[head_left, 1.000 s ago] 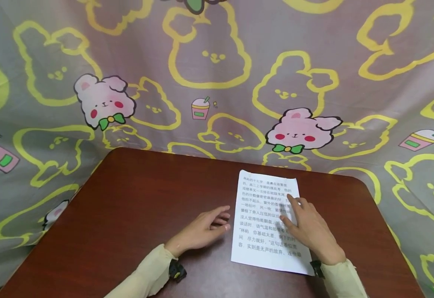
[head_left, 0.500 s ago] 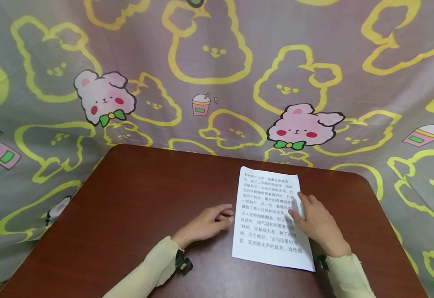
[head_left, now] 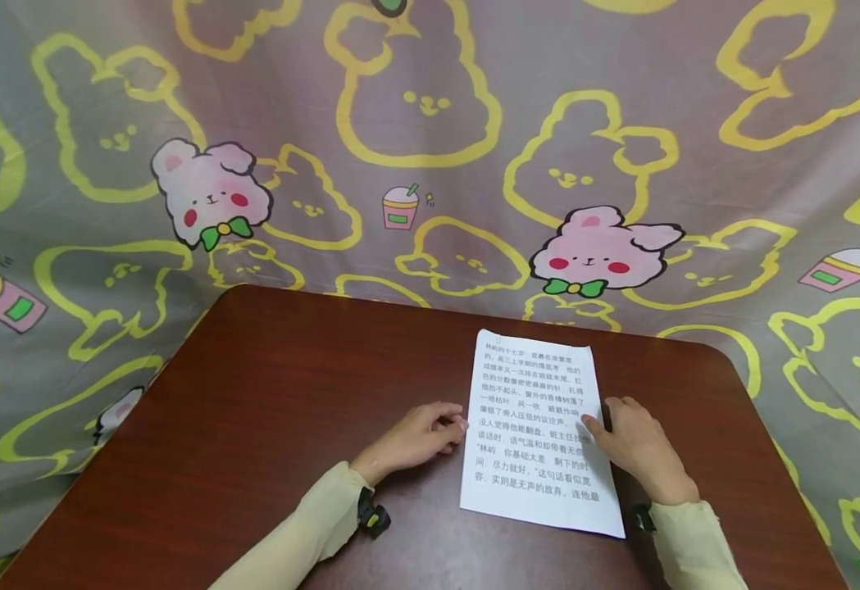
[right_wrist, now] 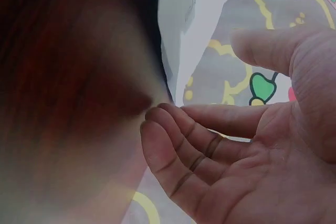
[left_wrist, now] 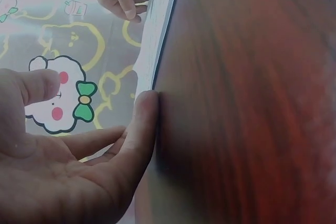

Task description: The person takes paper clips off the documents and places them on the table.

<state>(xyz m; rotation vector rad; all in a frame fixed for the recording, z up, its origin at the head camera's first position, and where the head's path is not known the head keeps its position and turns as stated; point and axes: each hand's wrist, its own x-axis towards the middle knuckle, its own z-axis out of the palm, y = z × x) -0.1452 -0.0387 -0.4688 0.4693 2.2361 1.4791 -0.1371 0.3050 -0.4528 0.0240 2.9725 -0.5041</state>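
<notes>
A stack of white paper sheets [head_left: 533,434] printed with lines of Chinese text lies flat on the table. My left hand [head_left: 415,438] is beside its left edge, fingers loosely bent, the fingertips right at the paper's side. In the left wrist view, a fingertip of this hand [left_wrist: 79,171] meets the table by the end of the paper edge [left_wrist: 160,30], thumb raised. On the other side, my right hand [head_left: 643,449] has its fingers along the right edge, its thumb tip overlapping the sheet. The right wrist view shows the fingertips of this hand [right_wrist: 236,140] down by the paper edge [right_wrist: 178,19].
The reddish-brown wooden table [head_left: 289,369] has rounded far corners. Behind it hangs a grey curtain [head_left: 430,246] with yellow outlines and pink bunny faces. Black straps [head_left: 373,515] sit at both wrists, by the cream sleeves [head_left: 304,520].
My right hand has slid off the top of the paper to the right, down to its right edge. My left hand has moved slightly right, up to the left edge.
</notes>
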